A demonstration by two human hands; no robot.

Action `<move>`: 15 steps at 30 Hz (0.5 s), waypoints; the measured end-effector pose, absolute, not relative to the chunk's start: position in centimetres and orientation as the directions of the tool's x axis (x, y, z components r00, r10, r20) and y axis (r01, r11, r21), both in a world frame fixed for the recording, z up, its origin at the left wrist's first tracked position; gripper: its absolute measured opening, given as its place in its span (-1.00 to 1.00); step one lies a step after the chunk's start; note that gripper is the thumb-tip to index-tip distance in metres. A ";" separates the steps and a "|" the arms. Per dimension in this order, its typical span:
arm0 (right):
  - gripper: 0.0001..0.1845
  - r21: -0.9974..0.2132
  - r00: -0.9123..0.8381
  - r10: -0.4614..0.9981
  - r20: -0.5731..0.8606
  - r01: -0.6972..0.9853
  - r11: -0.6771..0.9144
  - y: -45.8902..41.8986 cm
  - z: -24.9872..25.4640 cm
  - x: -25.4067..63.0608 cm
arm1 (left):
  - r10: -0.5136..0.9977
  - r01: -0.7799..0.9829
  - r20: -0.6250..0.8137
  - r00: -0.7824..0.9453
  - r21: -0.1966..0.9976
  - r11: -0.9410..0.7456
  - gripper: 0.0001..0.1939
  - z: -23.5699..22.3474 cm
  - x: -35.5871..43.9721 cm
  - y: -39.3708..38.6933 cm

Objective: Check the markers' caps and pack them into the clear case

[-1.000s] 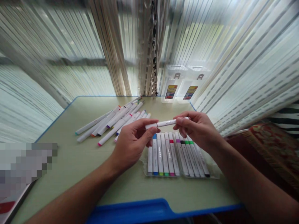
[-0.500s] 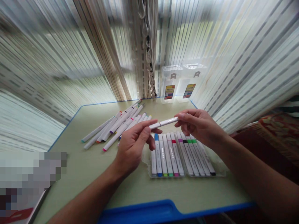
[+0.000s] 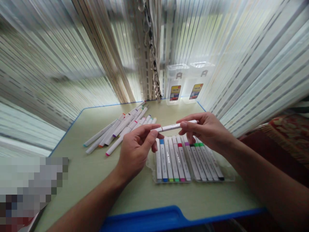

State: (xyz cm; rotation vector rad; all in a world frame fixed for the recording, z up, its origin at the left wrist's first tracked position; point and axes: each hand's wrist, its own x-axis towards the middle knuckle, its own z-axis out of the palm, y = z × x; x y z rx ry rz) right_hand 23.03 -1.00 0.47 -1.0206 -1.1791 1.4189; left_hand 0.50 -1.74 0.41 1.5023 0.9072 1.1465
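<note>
A white marker (image 3: 170, 127) is held nearly level between both hands, above the table. My left hand (image 3: 136, 146) pinches its left end between thumb and fingers. Further right, my right hand (image 3: 204, 129) grips the barrel, and the other end sticks out past the thumb. Below the hands lies a clear plastic case (image 3: 193, 181) with several white markers (image 3: 177, 161) lined up in two groups, their ends in various colours. Behind my left hand a loose pile of markers (image 3: 120, 129) spreads over the table, partly covered by that hand.
Two clear plastic boxes (image 3: 174, 82) with yellow labels stand at the table's back edge, before string curtains (image 3: 103, 48). The pale green table (image 3: 79, 180) has a blue rim. A patterned fringed cloth (image 3: 289, 138) is at the right.
My right hand has slid left along the marker, so its right end now shows beyond the thumb. My left hand keeps its hold, nearly in place.
</note>
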 end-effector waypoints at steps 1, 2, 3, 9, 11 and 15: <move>-0.77 -0.990 -0.168 0.986 -0.006 -0.134 -0.029 -1.1 0.4 23.0 | 0.939 -0.004 0.209 0.273 0.976 -0.216 -0.80 0.4 0.5 -1.7; -0.78 -0.995 -0.178 0.984 0.003 -0.097 -0.014 -1.1 0.4 23.0 | 0.939 0.000 0.204 0.276 0.977 -0.212 -0.81 0.4 0.5 -1.7; -0.78 -0.998 -0.186 0.982 0.014 -0.058 0.003 -1.2 0.4 23.1 | 0.939 0.005 0.199 0.279 0.978 -0.209 -0.81 0.4 0.5 -1.7; -0.75 -0.986 -0.195 0.980 0.027 0.157 0.058 -1.4 0.5 22.8 | 0.941 0.049 0.166 0.294 0.981 -0.188 -0.82 0.2 0.4 -1.7; -0.73 -0.982 -0.202 0.979 0.028 0.177 0.065 -1.5 0.5 22.7 | 0.941 0.068 0.152 0.301 0.981 -0.181 -0.82 0.1 0.5 -1.7; -0.73 -0.983 -0.231 0.972 0.037 0.167 0.077 -1.7 0.5 22.5 | 0.940 0.095 0.127 0.317 0.982 -0.164 -0.82 0.1 0.5 -1.7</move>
